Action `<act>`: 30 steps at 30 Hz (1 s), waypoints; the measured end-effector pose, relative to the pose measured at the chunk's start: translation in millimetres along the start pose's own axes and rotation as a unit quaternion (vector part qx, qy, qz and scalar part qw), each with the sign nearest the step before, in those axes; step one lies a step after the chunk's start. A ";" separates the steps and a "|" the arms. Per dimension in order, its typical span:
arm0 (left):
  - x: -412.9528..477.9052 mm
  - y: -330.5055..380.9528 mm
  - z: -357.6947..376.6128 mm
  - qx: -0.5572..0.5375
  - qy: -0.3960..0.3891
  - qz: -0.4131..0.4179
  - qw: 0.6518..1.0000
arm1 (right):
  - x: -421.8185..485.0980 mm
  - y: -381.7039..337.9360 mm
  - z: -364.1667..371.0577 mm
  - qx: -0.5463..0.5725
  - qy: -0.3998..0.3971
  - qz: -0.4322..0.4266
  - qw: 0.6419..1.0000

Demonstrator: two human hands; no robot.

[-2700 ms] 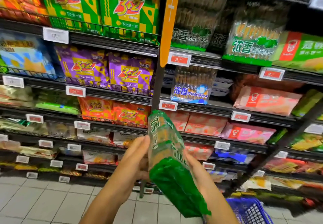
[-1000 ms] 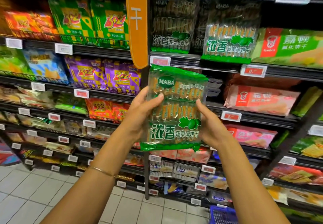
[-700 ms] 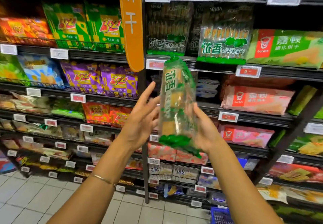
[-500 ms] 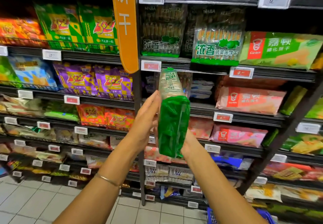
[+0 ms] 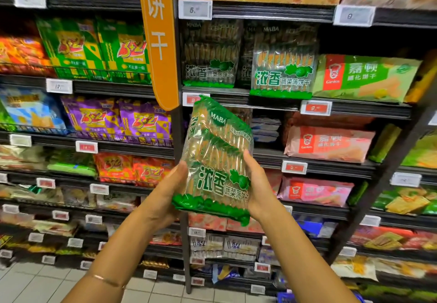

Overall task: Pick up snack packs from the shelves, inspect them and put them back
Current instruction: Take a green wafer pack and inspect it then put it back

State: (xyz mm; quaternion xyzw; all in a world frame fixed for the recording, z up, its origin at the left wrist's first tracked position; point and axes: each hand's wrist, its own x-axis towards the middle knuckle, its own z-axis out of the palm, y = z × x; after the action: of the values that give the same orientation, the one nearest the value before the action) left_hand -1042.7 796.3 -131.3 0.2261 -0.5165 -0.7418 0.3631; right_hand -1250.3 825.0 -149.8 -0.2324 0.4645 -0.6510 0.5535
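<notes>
A green-and-clear snack pack (image 5: 218,161) is being held up in front of the shelves (image 5: 272,156) between both hands, in the air and touching no shelf. It is being gripped near its lower end: the left hand (image 5: 166,195) is being pressed against its left edge, with the thumb lying up along that edge and the remaining fingers hidden behind the wrapper, so their curl cannot be told. The right hand (image 5: 259,188) is being cupped round the right edge, its thumb (image 5: 248,161) being laid on the front face and its other fingers being kept out of sight behind.

The long axis of the pack is being kept nearly upright, tilted slightly so that the top end, above the fingers, is leaning toward the left. The printed front is being turned toward the camera and angled a little to the right, with the MABA logo well above the thumbs and the solid green bottom seam just below both palms.

Directly above the fingertips, matching packs (image 5: 282,71) are being displayed upright on a higher shelf, beside an orange hanging sign (image 5: 159,40). A thin bracelet (image 5: 107,280) is being worn on the left wrist.
</notes>
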 end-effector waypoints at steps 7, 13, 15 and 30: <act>5.0 -1.0 -21.4 0.115 -0.014 0.076 0.990 | -7.1 -6.3 -6.4 -0.026 0.029 -0.107 0.993; 15.2 -24.4 -32.4 0.127 0.085 0.023 0.988 | -14.0 4.8 -7.3 -0.135 0.030 -0.137 0.981; 17.8 -30.6 -32.8 0.094 0.139 -0.008 0.986 | -17.1 4.5 -7.8 -0.182 0.010 -0.133 0.974; -25.0 -78.0 24.2 -0.416 -0.004 -0.265 0.870 | -5.8 -5.0 -1.4 -0.084 0.022 -0.009 0.996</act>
State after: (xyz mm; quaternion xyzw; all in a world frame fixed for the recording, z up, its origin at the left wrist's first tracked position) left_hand -1067.8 846.0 -196.1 0.1798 -0.0825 -0.9572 0.2113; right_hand -1252.3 830.7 -144.9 -0.2677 0.5277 -0.6196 0.5158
